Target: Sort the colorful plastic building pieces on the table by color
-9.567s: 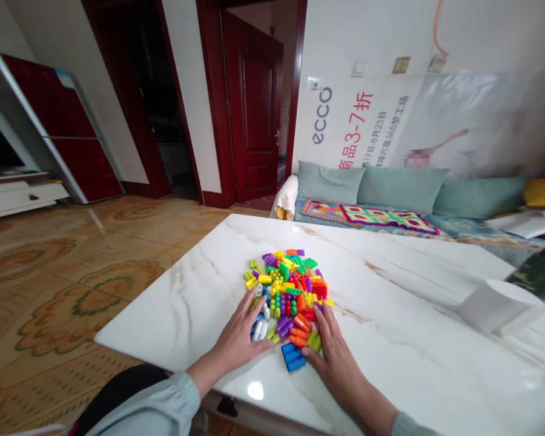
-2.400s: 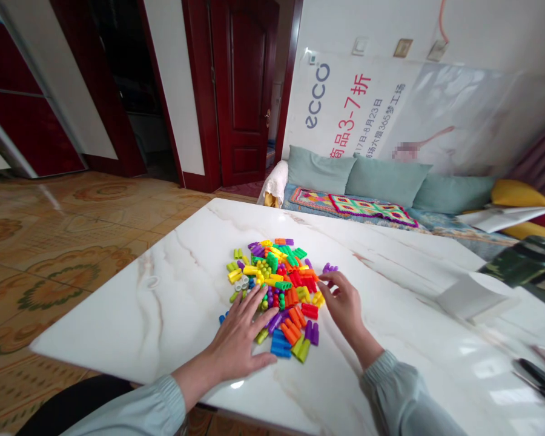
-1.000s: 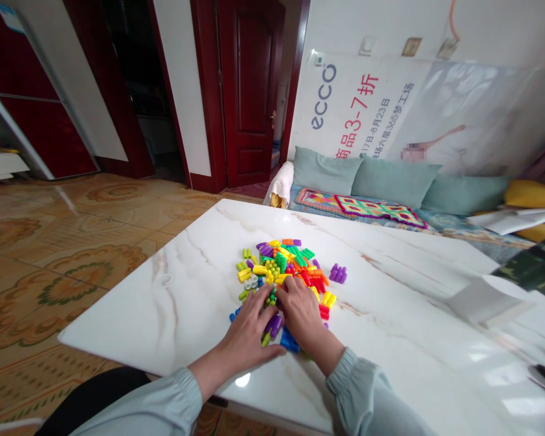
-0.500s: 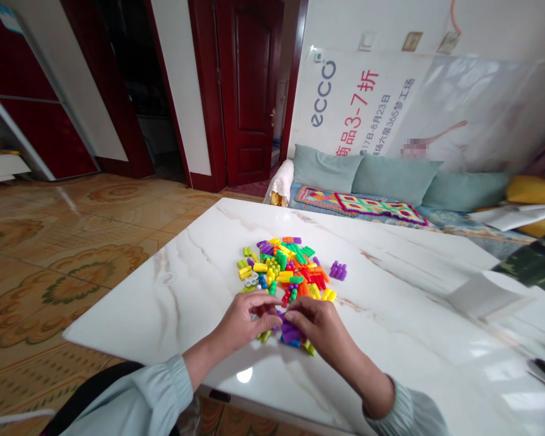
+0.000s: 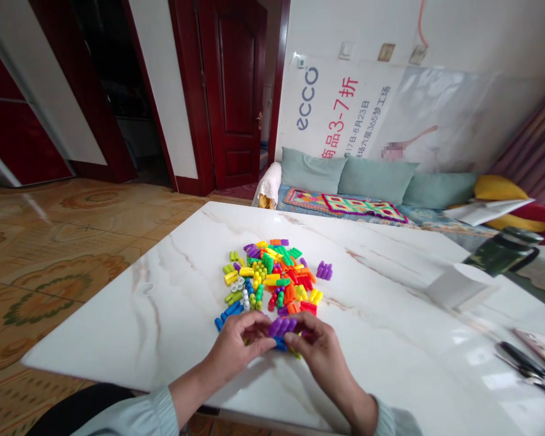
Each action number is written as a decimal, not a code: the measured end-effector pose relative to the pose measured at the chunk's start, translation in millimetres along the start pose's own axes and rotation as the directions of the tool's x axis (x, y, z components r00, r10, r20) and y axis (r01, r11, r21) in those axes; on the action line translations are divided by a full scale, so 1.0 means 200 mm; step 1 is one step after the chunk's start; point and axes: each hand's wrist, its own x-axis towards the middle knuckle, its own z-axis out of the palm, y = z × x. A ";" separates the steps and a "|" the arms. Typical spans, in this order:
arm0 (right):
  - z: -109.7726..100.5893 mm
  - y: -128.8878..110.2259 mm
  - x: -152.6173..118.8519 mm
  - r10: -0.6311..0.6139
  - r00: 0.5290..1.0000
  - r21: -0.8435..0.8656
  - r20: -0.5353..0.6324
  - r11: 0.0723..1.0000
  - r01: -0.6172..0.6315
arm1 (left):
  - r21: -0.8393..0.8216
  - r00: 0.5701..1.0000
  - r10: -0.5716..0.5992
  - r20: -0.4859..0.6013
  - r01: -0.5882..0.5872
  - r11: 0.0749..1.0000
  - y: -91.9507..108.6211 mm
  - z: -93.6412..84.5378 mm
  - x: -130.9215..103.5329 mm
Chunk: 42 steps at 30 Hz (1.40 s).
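Note:
Between my two hands is a purple plastic toy block (image 5: 282, 327) made of several joined tubes, held level just above the near side of a pile. My left hand (image 5: 243, 338) has its thumb and fingers closed at the block's left end. At the other end my right hand (image 5: 318, 344) pinches it with thumb and fingertips. Just beneath the held piece a blue toy block (image 5: 280, 343) shows, partly covered by my fingers. Beyond my hands lies the heap of bright plastic blocks (image 5: 272, 278) in several colours.
A separate purple block (image 5: 324, 270) lies right of the heap on the white marble-patterned table (image 5: 172, 315). Farther right are a white box-like object (image 5: 463, 286), a dark green flask (image 5: 504, 251) and black-handled scissors (image 5: 524, 360). A sofa with cushions (image 5: 376, 178) stands behind.
The purple block has turned from a slant in my right hand to lying level between both hands. My left fingers have come up against it. The camera view has swung slightly right.

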 end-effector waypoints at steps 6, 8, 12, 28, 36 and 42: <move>-0.47 0.24 0.31 -0.111 0.910 -0.463 -0.400 0.881 -0.096 | 0.284 0.919 0.343 0.194 -0.387 0.877 -0.01 0.00 -0.01; -0.54 0.33 0.36 -0.105 0.912 -0.505 -0.397 0.854 -0.122 | 0.320 0.899 0.368 0.236 -0.429 0.845 -0.04 0.01 -0.01; -0.55 0.43 0.39 -0.114 0.922 -0.565 -0.371 0.815 -0.126 | 0.368 0.874 0.391 0.288 -0.478 0.798 -0.07 0.02 -0.02; -0.50 0.41 0.43 -0.137 0.916 -0.661 -0.378 0.733 -0.163 | 0.405 0.837 0.395 0.380 -0.534 0.742 -0.01 0.01 -0.02; -0.45 0.31 0.31 -0.164 0.917 -0.596 -0.363 0.797 -0.093 | 0.628 0.925 0.377 0.043 -0.319 0.710 -0.02 -0.11 0.06; -0.30 0.17 0.06 -0.001 0.999 -0.675 -0.054 0.737 -0.036 | 0.749 0.987 0.160 0.030 -0.129 0.650 0.00 -0.14 0.07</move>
